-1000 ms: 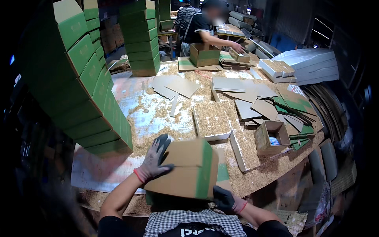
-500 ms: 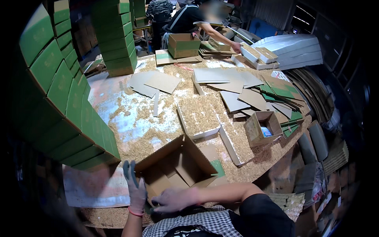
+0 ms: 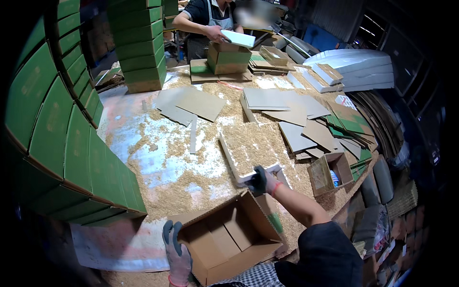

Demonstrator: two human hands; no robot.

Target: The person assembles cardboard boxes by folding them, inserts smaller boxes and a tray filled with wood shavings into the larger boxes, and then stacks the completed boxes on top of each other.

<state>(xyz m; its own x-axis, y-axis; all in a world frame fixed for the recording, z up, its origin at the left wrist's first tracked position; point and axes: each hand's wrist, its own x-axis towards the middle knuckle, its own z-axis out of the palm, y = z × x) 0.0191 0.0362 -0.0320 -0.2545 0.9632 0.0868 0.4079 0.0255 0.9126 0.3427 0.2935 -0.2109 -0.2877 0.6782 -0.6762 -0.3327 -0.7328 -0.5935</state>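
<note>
An open, bare-walled cardboard box (image 3: 213, 239) stands tilted at the near edge of the table, its inside facing up. My left hand (image 3: 179, 256), in a grey glove, grips its left wall, fingers along the outside. My right arm reaches over the box. My right hand (image 3: 263, 182), in a dark-palmed glove, is closed on the near corner of a white-sided shallow tray (image 3: 229, 158) topped with brown flakes. Its fingertips are partly hidden. A green-marked cardboard piece (image 3: 273, 217) lies beside the box.
Green carton stacks (image 3: 71, 143) rise on the left. Loose grey card sheets (image 3: 201, 103) and a small box (image 3: 330, 172) lie on the flake-strewn table. Across it, a co-worker (image 3: 210, 28) holds a white slab (image 3: 239, 38) above a green-brown box (image 3: 228, 60).
My right hand has left the cardboard box and gone forward to the white-sided tray. The box has shifted slightly right and nearer. The co-worker has straightened and lifted a white slab.
</note>
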